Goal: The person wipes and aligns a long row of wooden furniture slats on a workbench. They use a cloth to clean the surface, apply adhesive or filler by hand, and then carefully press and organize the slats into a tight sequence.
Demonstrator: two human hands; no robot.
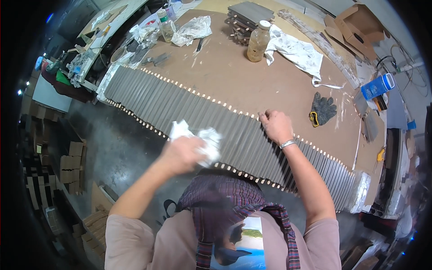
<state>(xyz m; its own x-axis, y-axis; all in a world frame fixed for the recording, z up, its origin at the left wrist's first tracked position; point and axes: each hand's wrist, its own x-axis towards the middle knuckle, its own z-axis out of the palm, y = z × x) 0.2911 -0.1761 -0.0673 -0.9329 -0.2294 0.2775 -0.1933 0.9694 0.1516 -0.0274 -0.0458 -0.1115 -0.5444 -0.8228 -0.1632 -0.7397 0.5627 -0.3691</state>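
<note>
Slantwise, our slats (243, 139) run far-left to near-right along the table (270, 94); our left hand (183, 154) grips cloth (210, 143) over their near side, our right hand (277, 126) curls at their far edge.

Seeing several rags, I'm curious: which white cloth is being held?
The crumpled white cloth in the left hand; other white cloths lie on the brown tabletop.

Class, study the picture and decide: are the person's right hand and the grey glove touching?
Apart. The head view shows a strip of brown tabletop between the right hand and the grey glove.
</note>
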